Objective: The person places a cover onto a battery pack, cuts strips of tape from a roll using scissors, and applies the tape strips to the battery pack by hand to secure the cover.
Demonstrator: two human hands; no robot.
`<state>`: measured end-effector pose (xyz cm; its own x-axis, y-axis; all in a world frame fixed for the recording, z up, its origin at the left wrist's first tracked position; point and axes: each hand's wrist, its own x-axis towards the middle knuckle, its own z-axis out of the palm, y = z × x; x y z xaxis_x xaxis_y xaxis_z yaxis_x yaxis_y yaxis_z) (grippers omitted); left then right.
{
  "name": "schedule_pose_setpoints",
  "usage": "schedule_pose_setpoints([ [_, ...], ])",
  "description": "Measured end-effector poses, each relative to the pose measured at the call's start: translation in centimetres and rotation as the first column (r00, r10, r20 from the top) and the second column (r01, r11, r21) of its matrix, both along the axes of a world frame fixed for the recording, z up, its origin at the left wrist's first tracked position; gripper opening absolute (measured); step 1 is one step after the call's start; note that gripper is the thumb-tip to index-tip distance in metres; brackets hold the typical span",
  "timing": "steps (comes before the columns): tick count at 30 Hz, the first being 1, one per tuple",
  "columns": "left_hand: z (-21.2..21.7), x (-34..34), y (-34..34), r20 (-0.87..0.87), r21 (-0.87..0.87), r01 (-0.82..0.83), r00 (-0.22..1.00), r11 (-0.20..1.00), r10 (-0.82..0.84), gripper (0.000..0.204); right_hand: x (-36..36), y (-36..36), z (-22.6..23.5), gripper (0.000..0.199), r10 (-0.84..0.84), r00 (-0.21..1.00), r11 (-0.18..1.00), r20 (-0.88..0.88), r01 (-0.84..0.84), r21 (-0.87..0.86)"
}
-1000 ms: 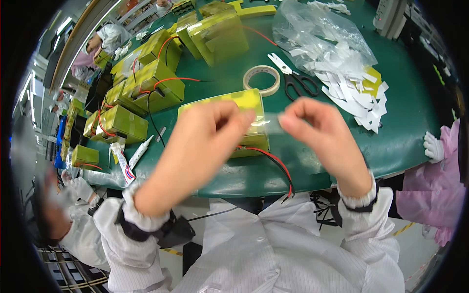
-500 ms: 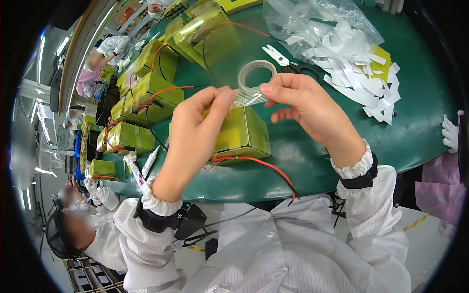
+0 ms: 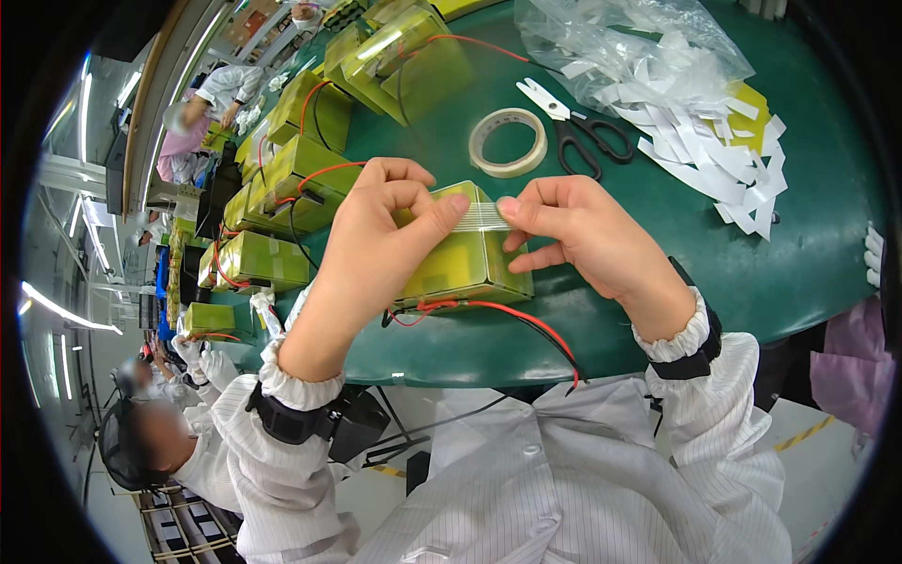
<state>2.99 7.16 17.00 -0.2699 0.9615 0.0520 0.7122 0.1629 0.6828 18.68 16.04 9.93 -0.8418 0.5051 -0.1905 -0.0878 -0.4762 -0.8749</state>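
Observation:
A short strip of clear, striped tape (image 3: 481,217) is stretched between my two hands. My left hand (image 3: 376,230) pinches its left end between thumb and fingers. The right end is gripped by thumb and forefinger of my right hand (image 3: 597,230), whose other fingers are loosely curled. Right under the strip sits a box-shaped pack (image 3: 460,268) wrapped in yellow-green film, probably a battery pack. The strip lies over its top and seems to touch it, though firm contact cannot be told. Red and black wires (image 3: 531,324) run from the pack's near side. My left hand hides its left part.
Beyond the pack lie a tape roll (image 3: 480,141) and black-handled scissors (image 3: 561,111). White paper strips (image 3: 691,155) and a clear plastic bag (image 3: 639,47) lie at far right. Several wired yellow-green packs (image 3: 305,169) stand at left. Co-workers (image 3: 155,437) sit on the left side.
Both hands have come lower and nearer with the tape strip, from above the pack's far part onto its top. The view has shifted slightly.

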Motion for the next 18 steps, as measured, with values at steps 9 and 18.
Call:
schedule_pose_setpoints([
  [9,-0.3,0.45,-0.16,-0.028,-0.003,-0.026,0.999,1.0,0.026,0.034,-0.08,-0.25,-0.22,0.025,-0.028,1.0,0.998,-0.011,0.029,0.06],
  [18,-0.27,0.09,-0.13,0.067,0.012,0.029,0.997,1.0,-0.029,0.032,0.28,-0.06,-0.02,0.025,-0.018,0.999,1.0,-0.041,0.018,0.009],
])
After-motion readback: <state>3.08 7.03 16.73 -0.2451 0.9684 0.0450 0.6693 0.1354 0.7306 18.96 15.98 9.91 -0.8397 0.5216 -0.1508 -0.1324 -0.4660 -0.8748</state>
